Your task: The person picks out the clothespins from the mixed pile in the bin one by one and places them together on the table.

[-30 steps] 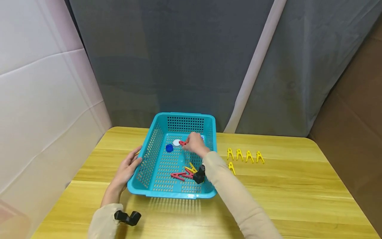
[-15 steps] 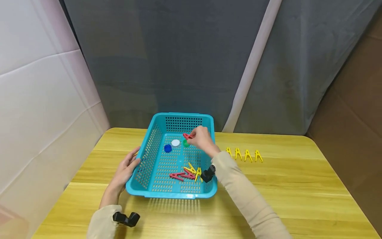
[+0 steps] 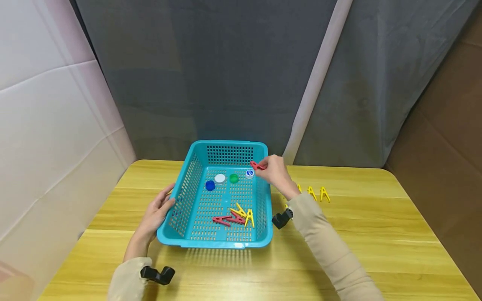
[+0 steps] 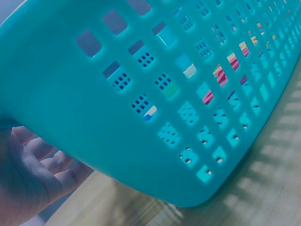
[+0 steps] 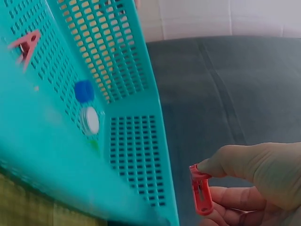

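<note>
A turquoise plastic basket point(image 3: 170, 241) stands on the wooden table. My left hand point(image 3: 153, 213) holds its left rim; in the left wrist view those fingers point(image 4: 59, 162) lie under the rim, partly hidden by it. Above the basket's far right side, my right hand point(image 3: 276, 173) pinches a red clothespin point(image 3: 257, 166) between thumb and fingers. On the basket floor, near the front, lie red clothespins point(image 3: 221, 220) and yellow clothespins point(image 3: 249, 218). Farther back sit a blue cap point(image 3: 210, 185), a white cap point(image 3: 220, 179), a green cap point(image 3: 234, 178) and a blue-and-white cap point(image 3: 249, 174).
Right of the basket, several yellow clothespins point(image 3: 324, 194) stand in a row on the table point(image 3: 361, 234), partly hidden by my right arm. A grey curtain point(image 3: 169, 83) hangs behind the table, with a white panel point(image 3: 49, 125) at left and a brown one point(image 3: 444, 138) at right.
My right hand has moved right, from over the basket's middle to its right rim, keeping the red clothespin. The green and blue-and-white caps are now uncovered. The left hand stays at the rim.
</note>
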### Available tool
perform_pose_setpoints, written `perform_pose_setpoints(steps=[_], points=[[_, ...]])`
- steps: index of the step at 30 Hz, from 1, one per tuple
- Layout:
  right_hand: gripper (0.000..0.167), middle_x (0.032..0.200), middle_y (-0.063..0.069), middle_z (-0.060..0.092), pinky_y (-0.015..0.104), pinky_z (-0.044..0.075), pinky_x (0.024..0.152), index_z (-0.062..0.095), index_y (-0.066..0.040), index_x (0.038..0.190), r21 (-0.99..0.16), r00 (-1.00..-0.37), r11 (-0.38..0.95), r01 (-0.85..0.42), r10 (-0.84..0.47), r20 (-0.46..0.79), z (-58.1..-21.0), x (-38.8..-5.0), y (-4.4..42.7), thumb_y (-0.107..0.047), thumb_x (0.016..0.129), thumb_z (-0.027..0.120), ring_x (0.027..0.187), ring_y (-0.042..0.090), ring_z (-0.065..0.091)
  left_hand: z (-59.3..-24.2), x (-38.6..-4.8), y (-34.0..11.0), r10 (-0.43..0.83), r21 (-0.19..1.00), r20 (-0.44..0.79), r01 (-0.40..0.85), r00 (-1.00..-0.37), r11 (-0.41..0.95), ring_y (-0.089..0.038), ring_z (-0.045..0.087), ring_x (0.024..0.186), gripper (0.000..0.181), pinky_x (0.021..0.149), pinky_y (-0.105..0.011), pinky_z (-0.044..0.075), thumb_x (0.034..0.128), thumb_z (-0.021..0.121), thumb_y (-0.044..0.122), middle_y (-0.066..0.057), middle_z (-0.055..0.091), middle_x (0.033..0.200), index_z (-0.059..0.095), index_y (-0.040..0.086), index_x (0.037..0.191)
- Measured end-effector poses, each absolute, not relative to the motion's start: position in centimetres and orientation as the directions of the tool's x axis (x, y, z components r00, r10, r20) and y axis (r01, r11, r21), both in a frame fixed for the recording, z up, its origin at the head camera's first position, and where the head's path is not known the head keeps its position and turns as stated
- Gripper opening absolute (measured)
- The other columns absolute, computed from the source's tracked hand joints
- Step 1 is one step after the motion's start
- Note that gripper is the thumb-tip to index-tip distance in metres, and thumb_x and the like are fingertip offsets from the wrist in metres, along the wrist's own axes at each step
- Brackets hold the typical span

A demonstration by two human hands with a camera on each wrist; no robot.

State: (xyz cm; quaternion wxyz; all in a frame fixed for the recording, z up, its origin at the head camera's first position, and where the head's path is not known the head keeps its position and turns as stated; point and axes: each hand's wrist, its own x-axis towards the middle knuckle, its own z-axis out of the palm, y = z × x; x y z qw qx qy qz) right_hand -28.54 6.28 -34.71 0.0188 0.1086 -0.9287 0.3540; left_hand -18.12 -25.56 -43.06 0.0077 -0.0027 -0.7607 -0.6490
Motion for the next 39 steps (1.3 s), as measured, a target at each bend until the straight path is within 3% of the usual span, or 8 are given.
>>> perform_pose_setpoints(steps=[17, 25, 29, 39], points=[[0.021, 0.091, 0.017, 0.064, 0.024, 0.047, 0.06, 0.068, 0.006, 0.097, -0.664, -0.995, 0.741, -0.096, -0.088, 0.046, -37.9, -28.5, 14.1, -0.009, 0.083, 0.07, 0.07, 0.021, 0.054, -43.3, -18.1, -25.6, -0.013, 0.986, 0.016, 0.014, -1.0, 0.168, 0.009, 0.049, 0.1, 0.052, 0.08, -0.014, 0.043, 0.1021, 0.038, 0.016, -0.026, 0.032, 0.144, 0.02, 0.005, 0.149], [0.022, 0.083, 0.017, 0.064, 0.023, 0.042, 0.051, 0.068, 0.009, 0.094, -0.632, -0.993, 0.767, -0.114, -0.07, 0.094, -39.4, -27.6, 16.5, -0.008, 0.08, 0.072, 0.062, 0.018, 0.051, -43.2, -18.3, -25.7, -0.004, 0.985, 0.024, 0.023, -1.0, 0.171, 0.008, 0.05, 0.099, 0.052, 0.08, -0.015, 0.044, 0.1025, 0.037, 0.017, -0.027, 0.032, 0.144, 0.018, 0.005, 0.15], [0.019, 0.08, 0.017, 0.065, 0.025, 0.043, 0.054, 0.068, 0.009, 0.09, -0.618, -0.99, 0.776, -0.13, -0.071, 0.12, -40.3, -27.4, 17.5, -0.007, 0.079, 0.072, 0.064, 0.019, 0.054, -43.2, -18.4, -25.7, 0.0, 0.985, 0.032, 0.032, -0.999, 0.168, 0.008, 0.05, 0.1, 0.052, 0.08, -0.015, 0.044, 0.1025, 0.037, 0.017, -0.026, 0.032, 0.144, 0.018, 0.005, 0.15], [0.017, 0.07, 0.008, 0.06, 0.025, 0.039, 0.054, 0.065, 0.004, 0.08, -0.608, -0.995, 0.789, -0.089, -0.043, 0.089, -42.8, -25.9, 18.7, -0.01, 0.077, 0.073, 0.062, 0.016, 0.048, -43.4, -18.3, -25.7, 0.006, 0.985, 0.029, 0.029, -1.0, 0.173, 0.008, 0.049, 0.1, 0.053, 0.08, -0.015, 0.044, 0.1026, 0.036, 0.017, -0.026, 0.031, 0.144, 0.017, 0.005, 0.15]])
